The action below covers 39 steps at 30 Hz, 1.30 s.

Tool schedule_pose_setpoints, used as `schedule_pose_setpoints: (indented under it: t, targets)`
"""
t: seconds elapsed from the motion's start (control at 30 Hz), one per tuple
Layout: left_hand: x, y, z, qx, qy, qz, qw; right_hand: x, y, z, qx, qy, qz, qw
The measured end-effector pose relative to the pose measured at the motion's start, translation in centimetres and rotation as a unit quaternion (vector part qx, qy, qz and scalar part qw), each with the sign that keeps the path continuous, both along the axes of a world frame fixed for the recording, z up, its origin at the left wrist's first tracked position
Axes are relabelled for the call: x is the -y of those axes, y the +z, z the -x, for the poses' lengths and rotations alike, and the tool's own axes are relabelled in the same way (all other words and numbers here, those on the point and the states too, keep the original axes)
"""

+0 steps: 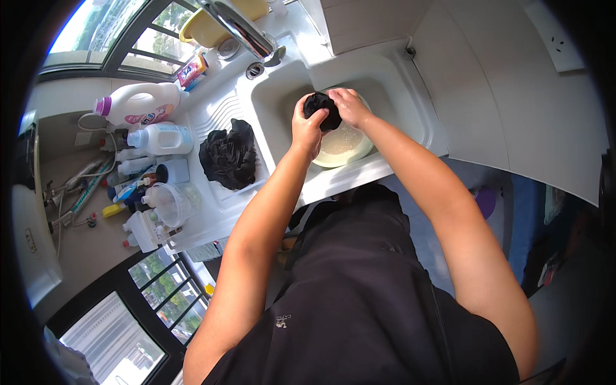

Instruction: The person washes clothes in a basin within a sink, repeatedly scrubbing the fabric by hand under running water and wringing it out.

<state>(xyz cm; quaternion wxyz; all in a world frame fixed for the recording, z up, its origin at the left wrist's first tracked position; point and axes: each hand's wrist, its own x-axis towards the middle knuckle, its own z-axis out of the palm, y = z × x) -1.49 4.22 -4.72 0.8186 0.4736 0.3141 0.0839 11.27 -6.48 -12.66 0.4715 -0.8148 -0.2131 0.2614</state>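
Observation:
Both hands are over a pale basin (350, 154) of cloudy water, which stands in the white sink (391, 80). Between them is a bunched black cloth (323, 110), its exact kind hidden by the folds. My left hand (306, 128) grips its left side, thumb across the front. On the cloth's right side, my right hand (350, 108) is closed with its fingers pressed against the fabric. A second heap of crumpled black cloth (229, 155) lies on the ribbed drainboard (215, 109) to the left.
A chrome faucet (239, 29) reaches over the sink's far edge. Along the left stand a white detergent jug (144, 104), a white bottle with a blue cap (163, 139) and a clear plastic tub (168, 204). Behind them are a small box (192, 70) and a yellow basin (215, 25).

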Motion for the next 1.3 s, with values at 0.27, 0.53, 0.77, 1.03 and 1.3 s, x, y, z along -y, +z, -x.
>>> schedule_pose_setpoints:
  t: [0.27,0.53,0.77,1.03,1.3]
  targets:
    - [-1.0,0.3,6.1,-0.122,0.16,-0.021,0.979,5.0,-6.0,-1.6,-0.257,0.035,0.378,0.889]
    - [-1.8,2.7,7.7,-0.075,0.145,0.001,0.987,6.2,-1.6,2.0,-0.063,0.013,0.192,0.979]
    - [-1.8,2.8,8.2,-0.076,0.159,0.012,0.984,7.2,3.8,3.0,0.306,0.038,0.11,0.945]
    - [-1.2,3.4,9.2,-0.061,0.138,0.018,0.988,8.6,9.3,2.5,0.385,0.014,0.111,0.916]
    - [-1.5,2.3,9.6,-0.055,0.124,0.003,0.991,10.0,9.5,1.4,0.517,0.052,0.01,0.854]
